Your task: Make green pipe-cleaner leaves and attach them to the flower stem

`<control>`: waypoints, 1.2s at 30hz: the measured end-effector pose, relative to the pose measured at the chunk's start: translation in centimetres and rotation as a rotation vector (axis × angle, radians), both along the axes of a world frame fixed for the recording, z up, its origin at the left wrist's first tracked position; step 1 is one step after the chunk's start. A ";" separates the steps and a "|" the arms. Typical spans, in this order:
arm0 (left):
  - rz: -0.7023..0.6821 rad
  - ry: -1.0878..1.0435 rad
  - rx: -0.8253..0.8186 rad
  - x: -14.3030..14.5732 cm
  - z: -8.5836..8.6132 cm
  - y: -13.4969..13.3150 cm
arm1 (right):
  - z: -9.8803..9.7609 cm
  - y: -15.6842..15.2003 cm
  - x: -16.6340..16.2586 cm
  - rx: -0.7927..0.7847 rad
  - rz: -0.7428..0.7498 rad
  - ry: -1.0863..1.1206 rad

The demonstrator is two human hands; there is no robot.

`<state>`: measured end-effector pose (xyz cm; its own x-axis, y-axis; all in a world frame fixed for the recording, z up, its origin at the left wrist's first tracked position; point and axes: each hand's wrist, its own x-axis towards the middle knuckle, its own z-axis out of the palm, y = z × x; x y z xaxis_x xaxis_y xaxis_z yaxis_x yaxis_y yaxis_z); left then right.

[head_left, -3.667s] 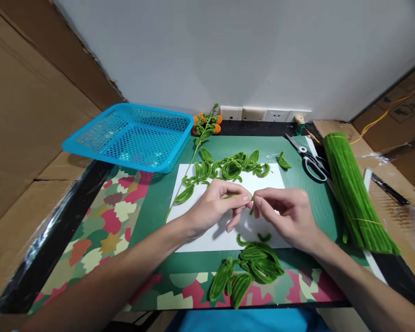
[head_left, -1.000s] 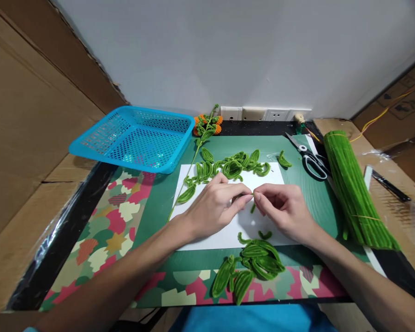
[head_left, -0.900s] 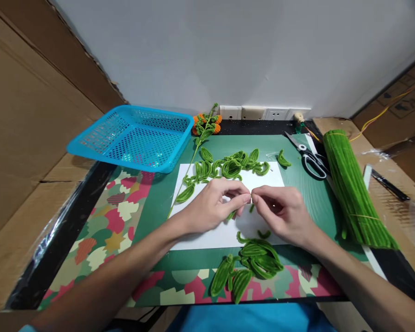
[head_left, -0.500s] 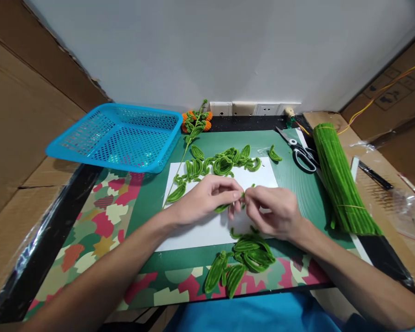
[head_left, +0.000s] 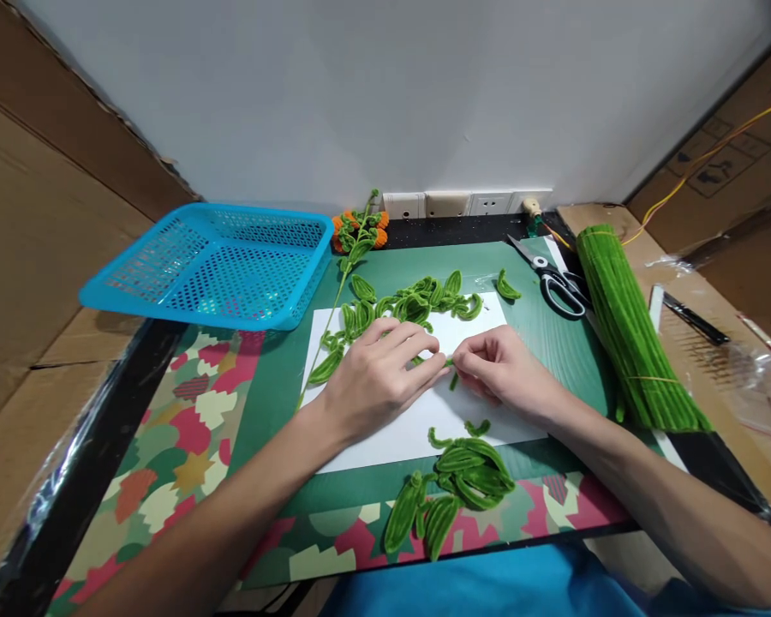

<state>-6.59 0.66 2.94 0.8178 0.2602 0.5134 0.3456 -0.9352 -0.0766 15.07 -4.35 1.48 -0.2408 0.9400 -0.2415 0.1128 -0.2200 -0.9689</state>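
My left hand (head_left: 376, 377) is palm down over the white paper (head_left: 373, 437), fingers bent together at a small green pipe-cleaner piece (head_left: 451, 361). From the other side my right hand (head_left: 505, 370) pinches the same piece between thumb and forefinger. Much of the piece is hidden by my fingers. Beyond my hands lies a row of looped green pipe-cleaner leaves (head_left: 417, 302) along the paper's far edge. Closer to me, a pile of leaves (head_left: 475, 473) lies across the mat and the patterned cover, with a short curled strip (head_left: 477, 428) just above it.
A blue plastic basket (head_left: 283, 319) stands at the left. An orange-flowered stem (head_left: 358, 248) lies against the wall by the sockets (head_left: 492, 203). Right of the green mat (head_left: 552, 360) are scissors (head_left: 562, 291) and a thick bundle of green pipe cleaners (head_left: 630, 334). Cardboard walls both sides.
My left hand has rolled palm down, its back now facing up. My right hand has lowered and flattened slightly, still pinching the piece. The view has shifted a little.
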 end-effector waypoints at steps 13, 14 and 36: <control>0.021 -0.319 -1.471 0.6 1.9 -0.8 | 2.0 -1.2 -0.8 0.238 -0.013 0.102; 0.001 -0.373 -1.621 0.6 1.9 -0.7 | 2.0 -1.4 -0.8 0.322 -0.024 0.054; 0.175 -0.183 -0.455 1.0 -0.8 -1.6 | 0.7 -0.7 -1.1 0.189 -0.131 0.071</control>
